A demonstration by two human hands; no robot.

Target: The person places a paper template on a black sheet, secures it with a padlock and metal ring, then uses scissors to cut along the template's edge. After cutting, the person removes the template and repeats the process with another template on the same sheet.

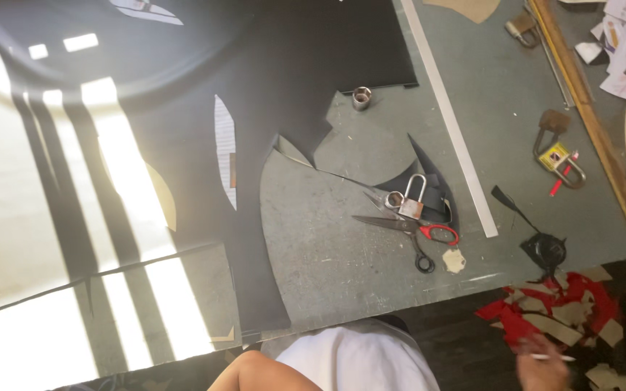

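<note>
Beyond your right hand, which pinches one thin white stick, you have one pair of scissors, three padlocks, one small metal cup and one long white strip.

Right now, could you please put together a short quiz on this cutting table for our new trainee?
1. True or false: the scissors on the table lie with their blades open.
2. What rests against the scissors' blades: A a padlock, B a tape roll, C a ruler?
3. What does the right hand hold, and over what?

Key
1. True; the blades are spread apart.
2. A, a silver padlock.
3. A thin white stick, perhaps a pencil or chalk, above the red and tan scraps off the table's edge. The left hand is out of view.
</note>
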